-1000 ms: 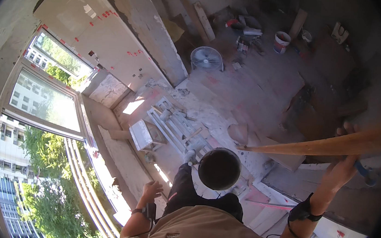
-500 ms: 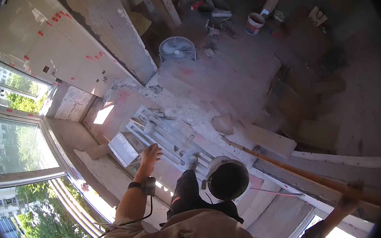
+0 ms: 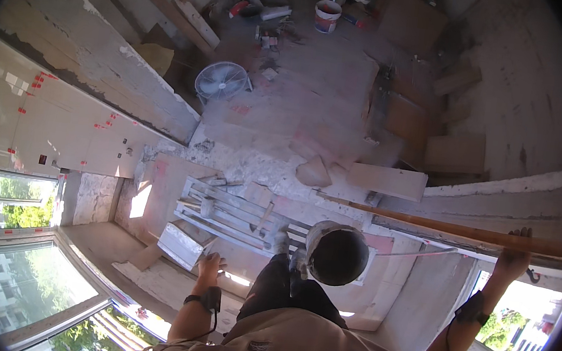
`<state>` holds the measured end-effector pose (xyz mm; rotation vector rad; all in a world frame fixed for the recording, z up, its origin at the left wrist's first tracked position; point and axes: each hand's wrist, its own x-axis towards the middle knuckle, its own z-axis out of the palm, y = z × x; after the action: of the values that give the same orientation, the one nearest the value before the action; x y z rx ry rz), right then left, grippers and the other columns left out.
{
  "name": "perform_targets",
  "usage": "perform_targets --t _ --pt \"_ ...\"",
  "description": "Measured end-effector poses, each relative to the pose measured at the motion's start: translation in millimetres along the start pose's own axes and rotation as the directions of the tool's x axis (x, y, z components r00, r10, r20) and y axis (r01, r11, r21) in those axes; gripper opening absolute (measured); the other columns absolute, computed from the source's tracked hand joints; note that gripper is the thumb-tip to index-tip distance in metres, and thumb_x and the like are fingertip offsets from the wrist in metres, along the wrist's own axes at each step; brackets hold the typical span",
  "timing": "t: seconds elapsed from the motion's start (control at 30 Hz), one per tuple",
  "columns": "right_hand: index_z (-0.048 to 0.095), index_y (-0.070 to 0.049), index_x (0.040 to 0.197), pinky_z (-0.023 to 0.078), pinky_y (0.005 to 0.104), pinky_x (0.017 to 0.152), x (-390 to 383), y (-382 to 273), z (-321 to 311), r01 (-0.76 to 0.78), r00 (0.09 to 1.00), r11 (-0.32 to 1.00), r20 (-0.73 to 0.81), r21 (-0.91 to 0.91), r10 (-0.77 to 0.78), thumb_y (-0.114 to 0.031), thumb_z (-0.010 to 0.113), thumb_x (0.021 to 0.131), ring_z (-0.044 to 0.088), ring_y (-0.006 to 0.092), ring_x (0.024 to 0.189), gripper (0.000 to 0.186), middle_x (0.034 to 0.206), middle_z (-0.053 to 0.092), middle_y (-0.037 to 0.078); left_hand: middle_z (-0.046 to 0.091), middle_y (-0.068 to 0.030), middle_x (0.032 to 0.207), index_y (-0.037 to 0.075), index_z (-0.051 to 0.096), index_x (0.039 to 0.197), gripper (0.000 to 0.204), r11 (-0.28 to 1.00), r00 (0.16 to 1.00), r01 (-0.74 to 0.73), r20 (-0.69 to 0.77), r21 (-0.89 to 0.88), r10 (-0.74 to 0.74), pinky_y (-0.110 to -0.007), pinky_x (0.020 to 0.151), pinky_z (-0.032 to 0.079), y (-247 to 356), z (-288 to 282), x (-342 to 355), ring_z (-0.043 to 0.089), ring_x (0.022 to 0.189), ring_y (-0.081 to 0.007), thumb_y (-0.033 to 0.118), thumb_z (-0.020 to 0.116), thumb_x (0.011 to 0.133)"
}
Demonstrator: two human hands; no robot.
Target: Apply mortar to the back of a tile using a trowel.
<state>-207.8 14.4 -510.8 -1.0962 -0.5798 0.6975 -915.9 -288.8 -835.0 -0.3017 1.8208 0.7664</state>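
My right hand (image 3: 514,260), far right, is shut on a long wooden board (image 3: 456,231) that runs inward across the floor's edge. A small dark tool (image 3: 533,275) shows beside that hand, too small to identify. My left hand (image 3: 212,263) is open with fingers slightly bent, apparently empty, above a white-topped stool or box (image 3: 180,246). A bucket with a dark inside (image 3: 335,256) is by my legs. Beyond my feet lie several grey bars (image 3: 219,211) with a scraper-like tool among them.
A window (image 3: 31,276) is at the left, a wall edge (image 3: 486,182) at the right. A floor fan (image 3: 222,84), a white bucket (image 3: 327,17), wood offcuts (image 3: 184,18) and a loose panel (image 3: 387,180) lie farther into the room.
The view has turned, so the room slid leftward and upward. The board sits lower along the right-hand wall edge, still in my right hand. My left hand rose, then dropped slightly.
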Motion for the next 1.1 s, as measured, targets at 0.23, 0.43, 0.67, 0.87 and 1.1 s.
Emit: perform_targets --t 0.23,0.43,0.67,0.87,1.1 --pt "0.038 -0.008 0.147 0.038 0.0443 0.105 -48.8 7.1 28.8 0.024 0.986 0.996 -0.162 -0.088 -0.038 -0.035 0.041 0.105 0.046 0.0254 0.131 0.05 0.141 0.049 0.01 0.063 -0.0011 0.088 0.007 0.064 0.109 0.03 0.966 0.968 -0.244 0.078 0.087 0.238 -0.028 0.059 0.047 59.4 17.4 -43.9 0.059 0.071 -0.0113 0.031 0.057 0.092" --pt "0.044 -0.006 0.142 0.039 0.0395 0.101 -43.2 33.1 -7.6 -0.015 0.986 1.0 -0.163 0.012 0.017 -0.036 0.038 0.106 0.051 0.0252 0.122 0.047 0.141 0.049 0.01 0.066 -0.0047 0.099 0.007 0.06 0.118 0.037 0.963 0.97 -0.241 0.013 0.119 0.242 -0.029 0.065 0.051 53.4 1.5 -66.3 0.065 0.08 -0.0156 0.034 0.055 0.093" --pt "0.059 -0.009 0.1 0.043 0.0264 0.057 -114.8 152.4 -133.3 -0.327 0.874 0.945 -0.39 -0.032 0.289 -0.026 0.056 0.099 0.05 0.01 0.063 0.017 0.078 0.056 -0.001 0.068 -0.0082 0.099 0.008 0.056 0.122 0.039 0.976 0.995 -0.097 0.045 0.195 0.09 -0.035 0.066 0.053 51.5 -33.7 -35.1 0.069 0.085 -0.022 0.035 0.058 0.095" --pt "0.051 -0.017 0.076 0.029 0.0264 0.04 -264.5 202.6 -80.3 -0.576 0.74 0.794 -0.535 -0.192 0.407 -0.026 0.058 0.097 0.031 0.008 0.043 0.023 0.057 0.036 -0.006 0.069 -0.008 0.083 0.005 0.061 0.109 0.027 0.92 0.966 -0.248 0.152 0.303 0.21 -0.03 0.057 0.053 85.6 -53.8 24.8 0.07 0.071 -0.0199 0.029 0.061 0.095" --pt "0.049 -0.018 0.076 0.024 0.0242 0.039 -373.1 235.1 14.8 -0.795 0.599 0.519 -0.543 -0.314 0.589 -0.042 0.061 0.093 0.03 0.0065 0.042 0.033 0.056 0.034 -0.007 0.065 -0.0097 0.063 -0.002 0.066 0.087 0.039 0.78 0.882 -0.471 0.196 0.411 0.429 -0.028 0.049 0.051 168.8 -115.8 117.4 0.064 0.052 -0.0176 0.036 0.059 0.093"
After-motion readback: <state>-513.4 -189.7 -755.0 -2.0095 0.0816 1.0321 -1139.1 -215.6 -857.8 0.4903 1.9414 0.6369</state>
